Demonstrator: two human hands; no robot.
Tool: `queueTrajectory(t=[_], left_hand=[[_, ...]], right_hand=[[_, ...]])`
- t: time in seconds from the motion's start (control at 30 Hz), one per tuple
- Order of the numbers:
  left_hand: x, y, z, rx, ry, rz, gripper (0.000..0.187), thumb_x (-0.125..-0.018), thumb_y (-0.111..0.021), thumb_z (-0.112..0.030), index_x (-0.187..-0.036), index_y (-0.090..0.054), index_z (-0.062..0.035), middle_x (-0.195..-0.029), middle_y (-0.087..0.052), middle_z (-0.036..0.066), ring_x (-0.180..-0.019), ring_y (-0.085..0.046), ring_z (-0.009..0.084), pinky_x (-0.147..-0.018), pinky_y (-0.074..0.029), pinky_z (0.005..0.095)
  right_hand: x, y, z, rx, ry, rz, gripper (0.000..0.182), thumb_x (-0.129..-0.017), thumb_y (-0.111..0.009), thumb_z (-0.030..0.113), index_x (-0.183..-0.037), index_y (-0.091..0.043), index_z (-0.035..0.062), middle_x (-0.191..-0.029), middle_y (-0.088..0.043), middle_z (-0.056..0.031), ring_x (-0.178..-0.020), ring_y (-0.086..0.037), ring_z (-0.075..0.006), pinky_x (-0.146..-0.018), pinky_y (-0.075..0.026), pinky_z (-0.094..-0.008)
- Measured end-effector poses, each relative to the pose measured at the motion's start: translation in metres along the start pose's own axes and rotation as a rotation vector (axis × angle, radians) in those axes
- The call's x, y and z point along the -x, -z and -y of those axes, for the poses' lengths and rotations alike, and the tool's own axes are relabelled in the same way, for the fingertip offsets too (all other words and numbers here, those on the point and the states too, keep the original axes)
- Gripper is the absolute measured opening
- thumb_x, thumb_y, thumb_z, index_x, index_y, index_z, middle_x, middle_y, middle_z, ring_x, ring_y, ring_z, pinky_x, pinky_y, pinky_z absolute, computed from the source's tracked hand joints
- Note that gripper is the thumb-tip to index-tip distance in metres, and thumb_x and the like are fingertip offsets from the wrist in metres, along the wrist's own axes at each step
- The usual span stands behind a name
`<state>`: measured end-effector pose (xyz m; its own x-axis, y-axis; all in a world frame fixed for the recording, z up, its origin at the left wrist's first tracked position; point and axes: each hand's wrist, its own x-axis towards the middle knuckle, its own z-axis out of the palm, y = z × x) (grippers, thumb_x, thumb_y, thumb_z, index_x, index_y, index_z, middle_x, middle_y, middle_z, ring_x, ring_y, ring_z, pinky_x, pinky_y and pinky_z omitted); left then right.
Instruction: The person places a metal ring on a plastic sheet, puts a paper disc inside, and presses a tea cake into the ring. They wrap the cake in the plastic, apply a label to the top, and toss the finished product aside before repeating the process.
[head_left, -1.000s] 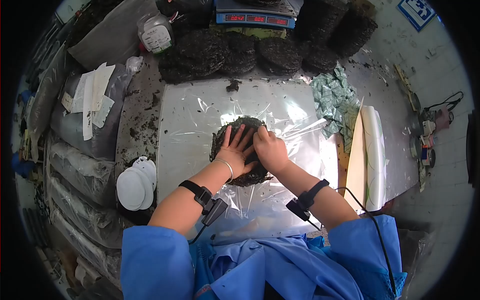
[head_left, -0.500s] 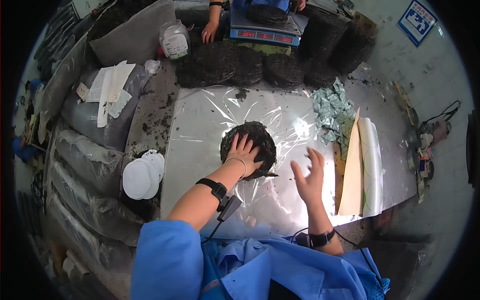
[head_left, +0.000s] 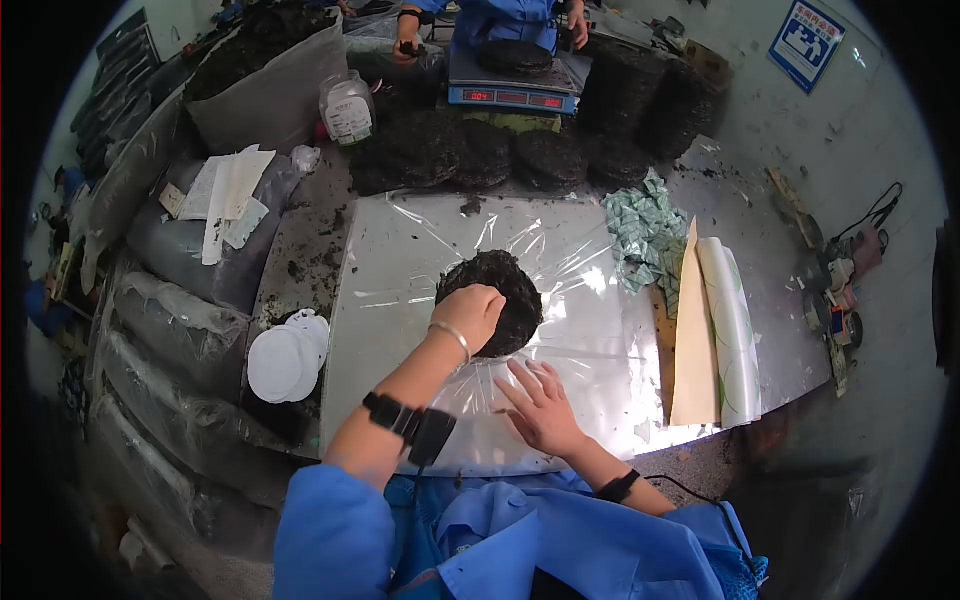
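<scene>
A round black cake of what looks like dried seaweed [head_left: 518,308] lies on a sheet of clear plastic film [head_left: 400,270], which wrinkles outward around it. My left hand [head_left: 470,316] rests over the cake's left part, its fingers curled into a fist. Whatever is inside that fist, if anything, is hidden. Just below the cake's lower edge, my right hand [head_left: 545,410] hovers over or touches the film with fingers spread and nothing in them.
Several black cakes [head_left: 550,160] line the far edge, before a scale [head_left: 512,97] where another person works. Crumpled green packets [head_left: 645,230] and a film roll [head_left: 730,330] lie right. White discs [head_left: 285,360] and stuffed bags [head_left: 180,320] are left.
My left hand has gone from spread flat on the cake to a fist. My right hand has moved left and down, nearer the cake. The other person's hand has lifted off the cakes.
</scene>
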<state>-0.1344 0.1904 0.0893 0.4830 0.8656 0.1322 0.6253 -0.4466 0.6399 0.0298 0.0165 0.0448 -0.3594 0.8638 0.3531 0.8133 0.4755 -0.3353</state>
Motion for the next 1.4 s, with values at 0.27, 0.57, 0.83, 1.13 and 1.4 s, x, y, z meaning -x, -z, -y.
queueTrajectory(t=[0.27, 0.57, 0.83, 1.13, 1.4], left_hand=[[0.175, -0.031, -0.027, 0.261, -0.087, -0.14, 0.038, -0.096, -0.063, -0.028, -0.117, -0.067, 0.0038, -0.109, -0.068, 0.02, -0.095, -0.066, 0.0286, -0.086, -0.053, 0.0385], [0.003, -0.013, -0.024, -0.276, 0.352, 0.436, 0.033, -0.091, -0.065, -0.021, -0.113, -0.054, 0.0014, -0.13, -0.057, 0.023, -0.111, -0.065, 0.0357, -0.089, -0.055, 0.0418], [-0.052, -0.02, 0.002, -0.183, 0.377, 0.518, 0.029, -0.092, -0.06, -0.026, -0.106, -0.071, -0.0036, -0.112, -0.07, 0.022, -0.11, -0.067, 0.0344, -0.09, -0.055, 0.0466], [0.063, 0.004, 0.008, 0.339, 0.029, -0.416, 0.043, -0.082, -0.074, -0.011, -0.12, -0.061, 0.0061, -0.115, -0.058, 0.022, -0.118, -0.056, 0.0381, -0.11, -0.042, 0.0455], [-0.021, 0.0, 0.036, 0.342, -0.365, -0.168, 0.023, -0.068, -0.069, -0.003, -0.09, -0.074, -0.0054, -0.08, -0.052, 0.007, -0.079, -0.054, 0.027, -0.112, -0.044, 0.0479]], right_hand=[[-0.086, -0.045, -0.013, 0.198, -0.181, -0.019, 0.079, -0.073, -0.082, 0.038, -0.136, -0.055, -0.0005, -0.116, -0.062, -0.0121, -0.116, -0.058, -0.0273, -0.119, -0.029, -0.0454], [-0.059, -0.007, -0.038, -0.369, -0.081, -0.275, 0.048, -0.071, -0.087, 0.027, -0.105, -0.066, 0.0009, -0.114, -0.061, -0.0161, -0.111, -0.059, -0.0318, -0.106, -0.041, -0.042], [-0.153, -0.002, -0.094, -1.215, -0.467, -0.288, 0.034, -0.094, -0.069, 0.009, -0.125, -0.065, -0.0042, -0.122, -0.07, -0.014, -0.108, -0.065, -0.0182, -0.093, -0.051, -0.0302], [-0.129, -0.03, -0.046, -0.159, -0.257, -0.091, 0.036, -0.086, -0.063, 0.003, -0.121, -0.068, 0.0015, -0.12, -0.071, -0.018, -0.114, -0.067, -0.0325, -0.096, -0.055, -0.0414], [-0.119, -0.015, -0.055, -0.236, -0.199, 0.04, 0.039, -0.073, -0.074, 0.012, -0.109, -0.068, -0.0008, -0.114, -0.068, -0.0176, -0.111, -0.065, -0.0361, -0.096, -0.054, -0.0432]])
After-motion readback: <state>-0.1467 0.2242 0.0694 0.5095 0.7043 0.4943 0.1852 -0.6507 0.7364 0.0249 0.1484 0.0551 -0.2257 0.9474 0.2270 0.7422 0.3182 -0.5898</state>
